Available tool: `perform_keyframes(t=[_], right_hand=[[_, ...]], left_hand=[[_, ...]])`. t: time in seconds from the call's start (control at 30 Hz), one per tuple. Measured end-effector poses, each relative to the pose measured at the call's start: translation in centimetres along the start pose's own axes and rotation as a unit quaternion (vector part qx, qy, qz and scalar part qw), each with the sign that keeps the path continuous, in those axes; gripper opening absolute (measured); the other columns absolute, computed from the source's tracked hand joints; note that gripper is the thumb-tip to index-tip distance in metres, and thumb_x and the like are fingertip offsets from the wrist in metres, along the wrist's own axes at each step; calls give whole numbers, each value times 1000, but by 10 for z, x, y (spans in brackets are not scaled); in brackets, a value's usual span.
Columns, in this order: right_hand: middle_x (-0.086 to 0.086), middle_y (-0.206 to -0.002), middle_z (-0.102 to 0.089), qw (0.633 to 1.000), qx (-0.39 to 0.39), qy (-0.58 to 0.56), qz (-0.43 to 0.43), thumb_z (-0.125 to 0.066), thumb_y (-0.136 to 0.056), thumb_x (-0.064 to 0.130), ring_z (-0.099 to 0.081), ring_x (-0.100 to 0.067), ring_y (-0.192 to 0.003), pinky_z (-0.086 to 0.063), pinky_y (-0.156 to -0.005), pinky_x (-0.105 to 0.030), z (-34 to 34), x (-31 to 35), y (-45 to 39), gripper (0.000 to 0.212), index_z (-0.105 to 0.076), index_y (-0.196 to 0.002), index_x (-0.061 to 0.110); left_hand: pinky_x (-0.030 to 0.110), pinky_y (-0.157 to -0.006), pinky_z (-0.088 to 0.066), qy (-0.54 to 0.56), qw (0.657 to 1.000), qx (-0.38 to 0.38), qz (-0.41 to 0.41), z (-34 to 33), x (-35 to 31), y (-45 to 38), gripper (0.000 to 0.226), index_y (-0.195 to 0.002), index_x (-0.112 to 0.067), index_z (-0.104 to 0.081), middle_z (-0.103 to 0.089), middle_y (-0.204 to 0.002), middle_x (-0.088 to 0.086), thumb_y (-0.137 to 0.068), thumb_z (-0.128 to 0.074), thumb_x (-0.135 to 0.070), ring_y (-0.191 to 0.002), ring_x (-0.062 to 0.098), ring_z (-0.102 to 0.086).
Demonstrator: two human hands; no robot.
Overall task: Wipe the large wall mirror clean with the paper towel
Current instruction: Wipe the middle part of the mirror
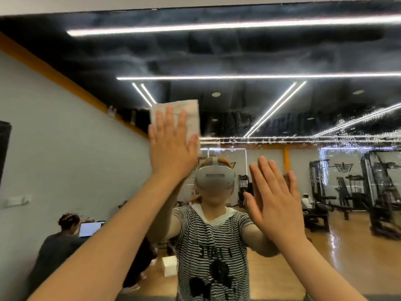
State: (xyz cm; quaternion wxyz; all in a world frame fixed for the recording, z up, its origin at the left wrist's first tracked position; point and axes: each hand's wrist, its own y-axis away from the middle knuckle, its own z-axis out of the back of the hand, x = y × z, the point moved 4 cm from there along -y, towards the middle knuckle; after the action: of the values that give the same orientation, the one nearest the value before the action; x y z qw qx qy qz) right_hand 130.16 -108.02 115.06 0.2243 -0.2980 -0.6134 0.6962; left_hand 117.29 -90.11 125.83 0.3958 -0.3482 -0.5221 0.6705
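The paper towel (176,121), folded into a pale rectangle, lies flat against the mirror (282,51) left of centre, level with the reflected ceiling lights. Its lower half is hidden behind the left hand (171,146), which presses it to the glass with palm flat and fingers spread and pointing up; the towel is pinned under the hand, not gripped. The left forearm rises from the near lower left edge, where it is cut off. The right hand (275,205) is open, fingers straight and together, raised at right of centre; whether it touches the glass cannot be told. Its forearm is cut off at the near lower right. The mirror fills almost the whole view, its top edge showing and its sides and bottom out of frame. Smeared haze covers its upper area, and wet droplets and streaks (325,135) blur the right part. The reflection shows the person's striped shirt (212,246), a headset, gym machines (373,192) at far right and a laptop (91,228) at lower left.
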Motion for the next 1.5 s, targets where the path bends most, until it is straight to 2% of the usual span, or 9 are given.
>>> perform_keyframes(t=[0.13, 0.3, 0.5, 0.67, 0.77, 0.93, 1.13, 1.33, 1.5], right_hand=[[-5, -157, -28, 1000, 1, 4, -7, -35, -94, 46, -22, -19, -144, -14, -115, -49, -2, 1, 0, 63, -30, -150, 18], [-8, -156, -30, 1000, 3, 18, -11, -34, -93, 45, -23, -22, -144, -16, -114, -52, -3, 3, 2, 63, -32, -149, 16], [-9, -155, -32, 1000, -9, 9, 1, -36, -92, 43, -25, -22, -143, -18, -113, -52, -1, 4, 0, 63, -32, -149, 15], [-7, -155, -32, 1000, -4, 8, -4, -36, -93, 44, -25, -21, -143, -16, -114, -49, 1, 2, 0, 62, -35, -148, 16], [-6, -155, -31, 1000, -3, 5, -5, -36, -93, 44, -25, -20, -143, -14, -115, -47, 2, 2, 0, 62, -35, -148, 17], [-6, -155, -32, 1000, 3, 3, -7, -35, -93, 45, -25, -21, -143, -17, -114, -49, 0, 1, 1, 62, -37, -148, 16], [-8, -155, -32, 1000, 6, 10, -10, -35, -93, 44, -25, -22, -143, -15, -115, -49, -1, 2, 2, 62, -39, -147, 14], [-9, -155, -32, 1000, 8, 16, -14, -36, -93, 43, -25, -23, -144, -16, -114, -51, -3, 4, 3, 63, -33, -149, 15], [-10, -155, -33, 1000, 2, 21, -12, -35, -93, 43, -25, -24, -143, -17, -114, -52, -3, 4, 3, 62, -32, -148, 15]], left_hand=[[45, -119, 2, -6, 997, -14, 79, 11, 40, -3, 63, -156, -19, 2, 5, -163, 12, -101, -15, -45, -149, 32, 6], [47, -119, 5, -2, 992, -23, 125, 9, 10, -2, 66, -156, -15, 3, 7, -162, 14, -102, -24, -42, -148, 34, 8], [45, -112, 21, -2, 998, 16, -54, -17, -100, 15, 67, -153, -18, 14, 19, -160, 12, -96, -7, -46, -146, 32, 20], [38, -111, 22, -11, 993, 14, -118, -15, -84, 11, 72, -153, -19, 9, 12, -162, 11, -89, 2, -51, -148, 28, 13], [40, -113, 18, -7, 997, 13, -70, -8, -54, 5, 72, -153, -19, 11, 12, -162, 10, -89, 2, -51, -148, 27, 14], [45, -118, 3, -21, 1000, -2, 2, 10, 31, -4, 67, -156, -17, 0, 5, -163, 11, -98, -17, -48, -149, 30, 7], [50, -119, -2, -28, 996, -10, 90, 30, 112, -4, 62, -156, -15, -1, 1, -163, 13, -103, -25, -38, -149, 32, 3], [50, -119, 0, -24, 989, -33, 139, 23, 89, -8, 65, -155, -11, -4, -1, -162, 17, -101, -26, -38, -148, 36, 1], [48, -119, 5, -16, 997, -25, 67, 11, 14, -9, 67, -155, -16, 4, 8, -162, 13, -101, -26, -42, -148, 32, 10]])
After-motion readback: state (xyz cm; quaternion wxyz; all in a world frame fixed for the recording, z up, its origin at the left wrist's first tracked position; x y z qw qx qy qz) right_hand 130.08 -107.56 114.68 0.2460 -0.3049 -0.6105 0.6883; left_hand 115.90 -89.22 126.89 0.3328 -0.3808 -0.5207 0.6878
